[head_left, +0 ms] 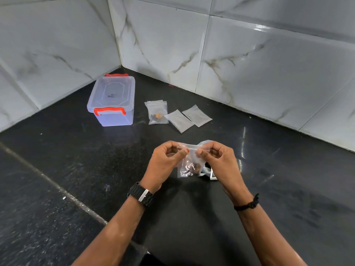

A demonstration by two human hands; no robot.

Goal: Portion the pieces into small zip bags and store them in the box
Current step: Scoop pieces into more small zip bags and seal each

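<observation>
While both thumbs and forefingers pinch along its top edge, the small clear plastic zip bag [189,162] with a few dark and brown pieces at its bottom hangs between the two hands, above the black stone counter [76,169]. The left hand [167,160] grips the strip at its left end, fingers curled and thumb on the near face; the right hand [215,158] pinches it just beside, toward the right end, so the seal line runs left to right between them. My guess is that the strip is being pressed shut, a job that goes along that line from one hand to the other.

Under the right hand lies crumpled clear plastic with a small white piece [212,174], partly hidden, so I cannot tell what it is.

Farther off, a filled clear zip bag [156,112] with dark and orange pieces lies flat, with two empty flat clear bags [179,120] [196,115] just to its right. The clear plastic storage box with orange latches [112,101] stands up and left of the hands, nearer the left one, near the tiled wall corner. Its lid is on, so it must be opened before any bag goes in. Nothing lies between hands and box.
</observation>
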